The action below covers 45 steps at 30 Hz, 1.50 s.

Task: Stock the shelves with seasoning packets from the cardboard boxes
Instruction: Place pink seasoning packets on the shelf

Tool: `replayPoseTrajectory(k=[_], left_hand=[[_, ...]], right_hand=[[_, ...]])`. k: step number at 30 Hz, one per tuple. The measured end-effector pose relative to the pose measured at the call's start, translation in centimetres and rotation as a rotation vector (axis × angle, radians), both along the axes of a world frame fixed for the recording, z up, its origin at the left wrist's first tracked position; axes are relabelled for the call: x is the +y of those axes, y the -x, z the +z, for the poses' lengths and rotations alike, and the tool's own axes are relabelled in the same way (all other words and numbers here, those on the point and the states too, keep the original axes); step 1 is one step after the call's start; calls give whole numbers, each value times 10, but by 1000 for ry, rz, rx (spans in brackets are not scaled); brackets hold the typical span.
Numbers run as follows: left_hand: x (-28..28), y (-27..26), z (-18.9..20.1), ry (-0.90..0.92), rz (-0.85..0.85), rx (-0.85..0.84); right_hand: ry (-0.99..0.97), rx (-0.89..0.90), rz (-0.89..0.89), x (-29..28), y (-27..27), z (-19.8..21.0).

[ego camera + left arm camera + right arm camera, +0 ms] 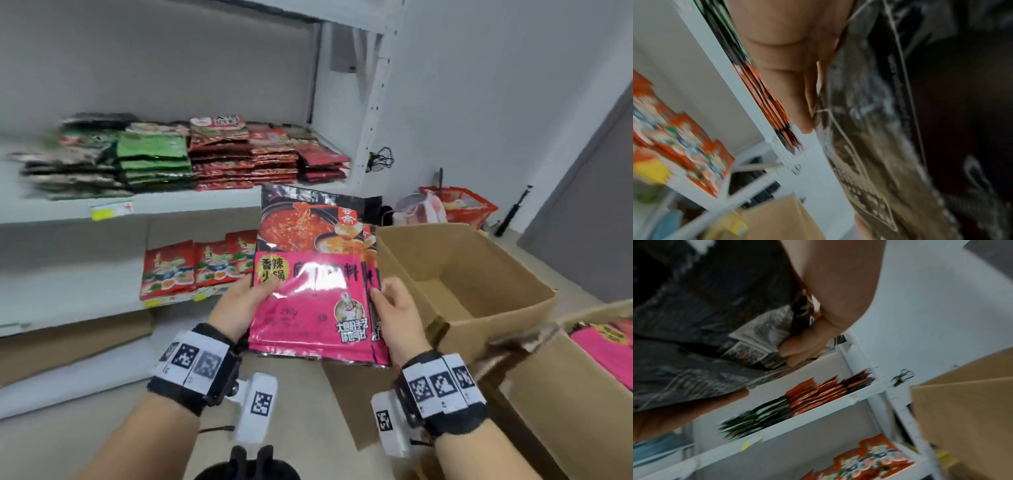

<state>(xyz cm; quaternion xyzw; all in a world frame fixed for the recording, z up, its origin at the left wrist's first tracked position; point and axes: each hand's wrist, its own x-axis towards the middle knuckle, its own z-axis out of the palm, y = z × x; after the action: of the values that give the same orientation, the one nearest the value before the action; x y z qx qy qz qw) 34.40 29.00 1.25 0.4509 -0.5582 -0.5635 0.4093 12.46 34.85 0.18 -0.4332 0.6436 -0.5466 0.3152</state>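
We hold a small stack of pink packets (313,301) up in the air, in front of the shelves and just left of the empty box (462,277). The stack stands tall, its long side pointing up toward the middle shelf (171,205). Our left hand (239,301) pinches its left edge, thumb on the front. Our right hand (397,311) pinches its right edge, fingers curled round the back. Both hands sit low on the stack, palms facing each other, wrists level. The lower shelf (68,301) with the red packets (191,267) lies to the left, nearer our left hand. We think the stack goes there next, or beside the piles (219,154) above.
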Motion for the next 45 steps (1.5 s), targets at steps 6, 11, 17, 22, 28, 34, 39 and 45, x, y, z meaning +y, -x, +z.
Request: replayPoseTrajectory(k=[6, 11, 17, 22, 28, 34, 39, 45], left_hand=[[-32, -196, -7, 17, 296, -49], [-52, -338, 5, 121, 473, -52], [-87, -427, 8, 107, 463, 30], [-139, -486, 14, 178, 604, 117], [-204, -540, 30, 235, 770, 149], [-237, -606, 25, 242, 1007, 239], [-303, -666, 26, 296, 963, 252], [-424, -723, 15, 238, 797, 237]], right_hand=[[89, 56, 203, -85, -196, -7], [124, -18, 321, -142, -337, -11], [73, -145, 449, -209, -435, -15], [102, -199, 565, -281, -506, -4], [105, -218, 685, -377, -583, 18], [28, -195, 762, -437, -666, 30], [51, -93, 709, -513, -731, 47], [-48, -75, 475, -596, -761, 33]])
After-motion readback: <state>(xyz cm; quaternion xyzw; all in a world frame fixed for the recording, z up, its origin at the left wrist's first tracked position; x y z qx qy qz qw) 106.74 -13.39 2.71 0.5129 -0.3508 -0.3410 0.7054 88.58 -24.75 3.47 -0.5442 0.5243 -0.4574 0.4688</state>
